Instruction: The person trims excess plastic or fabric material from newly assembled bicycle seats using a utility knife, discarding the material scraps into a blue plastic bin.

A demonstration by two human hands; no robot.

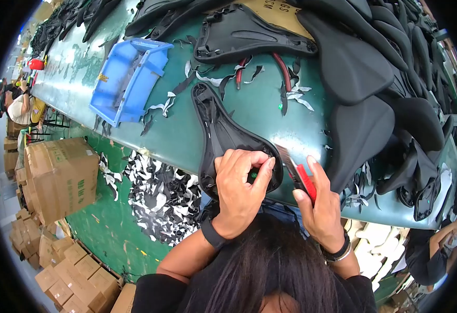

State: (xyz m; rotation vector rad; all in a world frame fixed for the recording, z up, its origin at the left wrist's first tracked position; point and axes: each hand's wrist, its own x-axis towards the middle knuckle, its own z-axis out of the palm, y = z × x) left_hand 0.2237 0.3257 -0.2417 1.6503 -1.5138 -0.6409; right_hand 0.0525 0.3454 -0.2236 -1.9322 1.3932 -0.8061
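Green desk (270, 112), saddle (223, 133) upside down at near edge, rear end overhanging. Beyond saddle: heap of black saddles (374, 68), blue bin (129, 78), trim scraps. Left hand (241, 182) curled shut over saddle rear rim. Right hand (319, 206) closed around red utility knife (297, 172), blade just right of saddle. Risks: blade slipping into left fingers, gouging cover; saddle tipping off edge.

green workbench (259, 112), green floor (108, 224) (scraps), stacked cartons (61, 175)
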